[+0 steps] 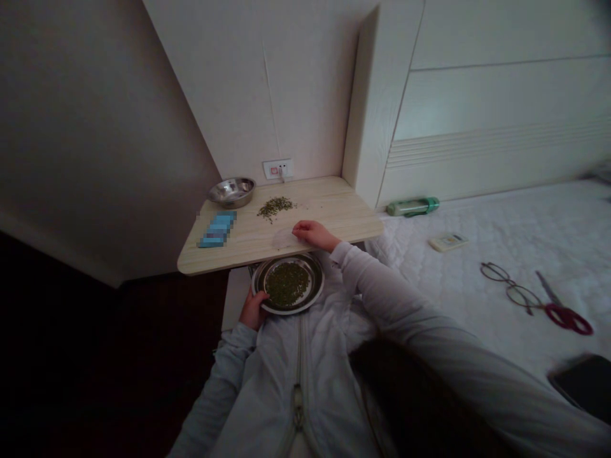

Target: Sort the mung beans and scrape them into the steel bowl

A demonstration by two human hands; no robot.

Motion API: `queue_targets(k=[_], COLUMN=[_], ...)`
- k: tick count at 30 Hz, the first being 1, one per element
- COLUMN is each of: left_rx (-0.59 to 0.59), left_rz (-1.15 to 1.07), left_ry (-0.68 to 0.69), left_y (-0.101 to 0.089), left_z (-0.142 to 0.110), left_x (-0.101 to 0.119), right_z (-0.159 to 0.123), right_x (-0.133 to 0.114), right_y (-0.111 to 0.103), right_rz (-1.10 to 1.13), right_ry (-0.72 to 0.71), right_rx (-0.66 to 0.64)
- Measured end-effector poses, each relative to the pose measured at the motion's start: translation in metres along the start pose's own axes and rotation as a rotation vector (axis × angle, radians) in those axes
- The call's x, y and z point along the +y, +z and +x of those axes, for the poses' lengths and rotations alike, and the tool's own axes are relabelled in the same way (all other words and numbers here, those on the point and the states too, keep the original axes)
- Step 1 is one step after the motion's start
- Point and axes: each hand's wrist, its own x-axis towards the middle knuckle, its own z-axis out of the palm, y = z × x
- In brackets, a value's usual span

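Note:
My left hand grips the near left rim of a round steel plate, held below the front edge of a small wooden table. The plate is filled with small green bits. My right hand rests on the tabletop near its front edge, fingers curled down and pressing on a pale thin sheet. A small loose heap of the same green bits lies on the table a little beyond that hand.
An empty steel bowl sits at the table's back left and a blue packet at its left. A wall socket is behind. On the bed to the right lie a green bottle, glasses and red-handled scissors.

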Motion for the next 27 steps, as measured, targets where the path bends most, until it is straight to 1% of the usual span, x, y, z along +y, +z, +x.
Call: queue_targets(k=[2,4,12,19,21,23,25,27], left_rx=[-0.004,-0.005,-0.013,-0.012,-0.01,-0.01,-0.014,-0.009], left_rz=[-0.029,-0.046,-0.062,-0.061,-0.064,-0.062,-0.054,-0.027], left_ry=[-0.061,-0.073,-0.101,-0.083,-0.097,-0.103,-0.092,-0.051], left_y=[-0.001,-0.002,0.001,0.002,0.002,0.002,0.002,0.001], left_z=[0.001,0.001,-0.003,-0.003,-0.003,-0.003,-0.004,-0.004], left_x=[-0.002,-0.003,0.0,0.002,0.002,0.003,0.003,0.004], right_z=[0.0,0.0,-0.001,-0.004,-0.007,-0.01,-0.011,-0.01], right_x=[0.001,0.002,-0.001,-0.003,-0.005,-0.006,-0.008,-0.008], right_y=[0.0,0.0,0.0,0.002,0.004,0.007,0.009,0.011], right_rz=[0.01,0.029,0.035,0.044,0.008,-0.08,-0.203,-0.307], right_ry=[0.0,0.007,0.001,0.027,0.031,0.028,0.027,0.035], right_rx=[0.005,0.007,0.004,0.03,0.022,0.026,0.063,0.114])
